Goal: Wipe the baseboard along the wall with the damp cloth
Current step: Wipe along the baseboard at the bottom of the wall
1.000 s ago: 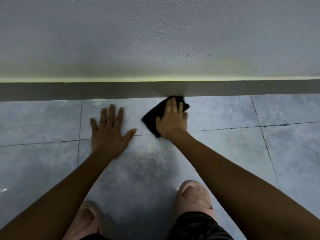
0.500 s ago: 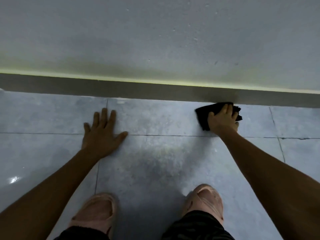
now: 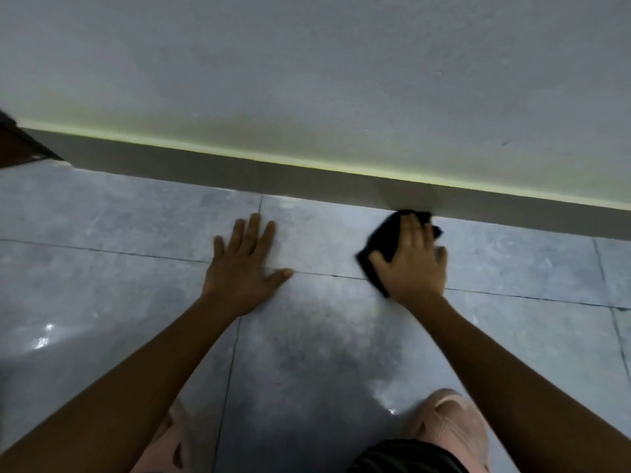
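A grey baseboard (image 3: 239, 172) runs along the foot of the pale wall (image 3: 307, 80), slanting down to the right. My right hand (image 3: 411, 268) grips a black cloth (image 3: 384, 240) and presses its far edge against the bottom of the baseboard, right of centre. My left hand (image 3: 244, 268) lies flat on the grey floor tiles (image 3: 119, 227) with its fingers spread, a short way left of the cloth and short of the baseboard. Most of the cloth is hidden under my right hand.
A dark wooden edge (image 3: 17, 145) shows at the far left where the baseboard ends. My two feet in pink slippers (image 3: 450, 418) stand at the bottom. A yellowish strip tops the baseboard. Wet shine marks the floor at lower left.
My right hand slid the cloth to the right along the baseboard, then back somewhat toward my left hand. The view has tilted and shifted. My left hand stays planted on the floor.
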`<action>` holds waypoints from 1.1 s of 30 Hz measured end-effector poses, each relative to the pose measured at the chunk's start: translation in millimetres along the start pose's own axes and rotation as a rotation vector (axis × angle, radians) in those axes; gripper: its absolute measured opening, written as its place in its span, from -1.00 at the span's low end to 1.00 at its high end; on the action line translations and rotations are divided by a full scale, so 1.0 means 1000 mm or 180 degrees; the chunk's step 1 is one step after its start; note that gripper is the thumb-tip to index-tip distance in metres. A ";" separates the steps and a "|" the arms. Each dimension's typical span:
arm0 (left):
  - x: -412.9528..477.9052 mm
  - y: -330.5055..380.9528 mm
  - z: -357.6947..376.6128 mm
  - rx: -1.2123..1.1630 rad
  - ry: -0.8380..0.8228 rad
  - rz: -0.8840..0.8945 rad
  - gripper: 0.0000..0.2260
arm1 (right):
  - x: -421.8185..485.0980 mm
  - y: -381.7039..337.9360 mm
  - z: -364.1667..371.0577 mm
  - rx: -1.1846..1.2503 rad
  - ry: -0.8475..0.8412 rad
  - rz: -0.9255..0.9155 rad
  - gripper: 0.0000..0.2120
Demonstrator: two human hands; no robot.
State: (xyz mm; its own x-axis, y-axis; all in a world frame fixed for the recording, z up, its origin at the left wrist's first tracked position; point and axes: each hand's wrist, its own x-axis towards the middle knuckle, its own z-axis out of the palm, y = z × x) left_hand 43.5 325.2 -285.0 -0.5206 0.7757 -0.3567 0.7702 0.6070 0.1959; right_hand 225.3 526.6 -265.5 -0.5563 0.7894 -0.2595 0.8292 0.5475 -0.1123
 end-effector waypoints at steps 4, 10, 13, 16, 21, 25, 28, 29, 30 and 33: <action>-0.013 -0.014 0.005 -0.0258 0.0438 -0.0287 -0.24 | 0.002 -0.004 -0.005 0.0170 0.0081 0.0234 -0.17; -0.030 -0.051 0.006 -0.0299 0.0614 -0.0725 -0.29 | -0.007 -0.079 0.005 -0.0155 -0.0045 -0.0751 -0.19; -0.029 -0.054 0.008 -0.0296 0.0577 -0.0725 -0.29 | -0.003 -0.136 0.010 -0.0247 -0.0211 -0.1447 -0.26; -0.032 -0.061 0.007 -0.0209 0.0554 -0.0727 -0.28 | 0.008 -0.152 0.008 -0.0578 -0.0291 -0.1936 -0.31; -0.034 -0.082 0.005 -0.0075 0.0541 -0.0552 -0.29 | 0.022 -0.085 -0.009 -0.1611 0.0271 -0.2369 -0.38; -0.043 -0.103 0.011 -0.0298 0.0884 -0.1215 -0.33 | 0.015 -0.060 -0.005 -0.1534 0.0094 -0.2270 -0.38; -0.048 -0.109 0.016 -0.0396 0.0991 -0.1394 -0.35 | 0.016 -0.091 0.010 -0.1607 0.0022 -0.2467 -0.43; -0.046 -0.109 0.016 -0.0450 0.0994 -0.1391 -0.34 | 0.020 -0.110 0.011 -0.1587 0.0010 -0.2573 -0.44; -0.044 -0.108 0.015 -0.0502 0.0986 -0.1392 -0.34 | 0.023 -0.131 0.013 -0.1493 0.0100 -0.2738 -0.44; -0.042 -0.110 0.015 -0.0488 0.0929 -0.1373 -0.34 | 0.031 -0.200 0.012 -0.1358 -0.0196 -0.3191 -0.29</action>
State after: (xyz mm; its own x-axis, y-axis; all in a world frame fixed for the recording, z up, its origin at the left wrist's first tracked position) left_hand -14.1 223.1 -304.9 -0.8751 0.4530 -0.1701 0.4126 0.8823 0.2265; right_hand 42.6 438.7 -262.3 -0.9555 -0.0782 -0.2844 -0.0931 0.9949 0.0394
